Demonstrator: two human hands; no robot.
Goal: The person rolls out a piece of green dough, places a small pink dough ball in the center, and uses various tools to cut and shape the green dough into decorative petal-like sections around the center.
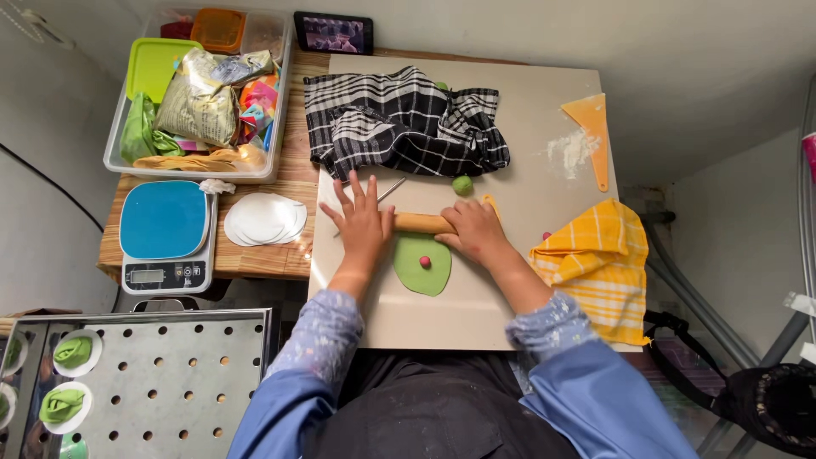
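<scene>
Both hands press down on a wooden rolling pin (pixel 422 223) that lies crosswise on a pale work board (pixel 527 280). The left hand (pixel 364 223) is flat and open, fingers spread, its palm resting on the pin's left end; the right hand (pixel 476 231) is loosely curled over the right end — whether its fingers wrap fully under I cannot tell from above. Forearms in blue sleeves reach straight forward from the body. Just under the pin, toward the person, lies a flattened oval of green dough (pixel 422 266) with a small red ball (pixel 425 262) sitting on it. A small green dough ball (pixel 461 184) rests beyond the pin, beside a black-and-white checked cloth (pixel 399 123). A yellow checked cloth (pixel 595 263) overhangs the board's right edge, and an orange scraper (pixel 591 127) lies by a dusting of flour at the far right corner. Left of the board sit white paper rounds (pixel 263 219) and a blue kitchen scale (pixel 164 234) — bare board stays open in front of the dough.
</scene>
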